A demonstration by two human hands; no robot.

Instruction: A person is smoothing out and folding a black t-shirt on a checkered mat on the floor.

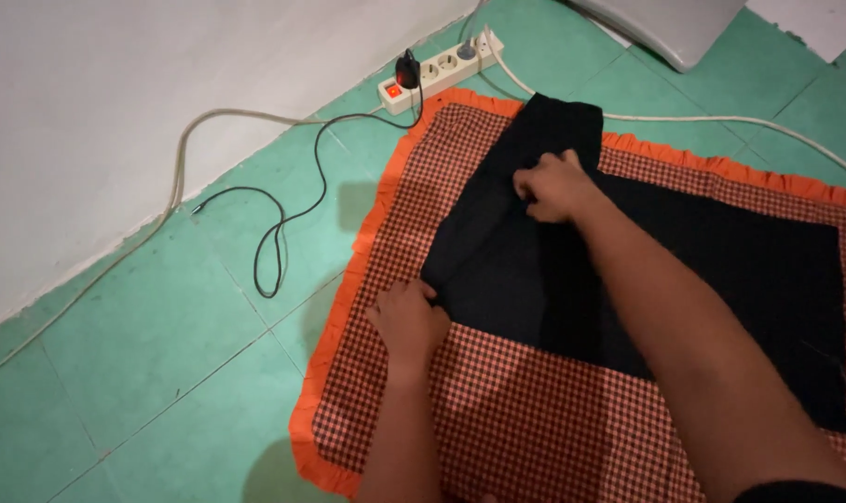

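Note:
A black garment (684, 270) lies spread on an orange-and-black checked mat (535, 419) with an orange frilled border, on a green tiled floor. My left hand (406, 319) rests at the garment's near left corner, fingers curled on its edge. My right hand (552, 184) grips a fold of the black cloth near the narrow part that reaches toward the mat's far edge. Both forearms stretch out over the mat from the bottom right.
A white power strip (439, 67) with a red switch and a black plug lies by the white wall. A thin black cable (283, 219) loops on the floor left of the mat. White cords run along the wall and behind the mat. A grey object (670, 23) stands at the top.

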